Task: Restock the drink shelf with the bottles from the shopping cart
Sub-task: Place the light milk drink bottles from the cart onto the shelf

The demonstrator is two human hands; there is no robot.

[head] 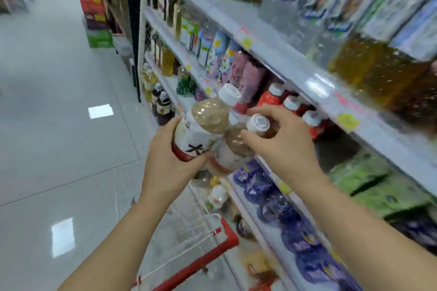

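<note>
Bottles are what we hold, one in each bare hand, raised above the shopping cart [203, 238] and beside the drink shelf [290, 61]. Our left hand [165, 160] wraps around the lower body of the left bottle [205, 123], a clear plastic one with a white cap, a white label with a red band, and pale brown liquid inside; it tilts up toward the shelf. Our right hand [281, 139] grips the neck and shoulder of the right bottle [236, 146], which matches the first and touches it. Below our hands, the wire cart with its red handle carries more bottles [217, 196], blurred. On the shelf level just behind our hands stand red bottles with white caps [283, 101]; the level below holds dark purple packs [272, 198].
</note>
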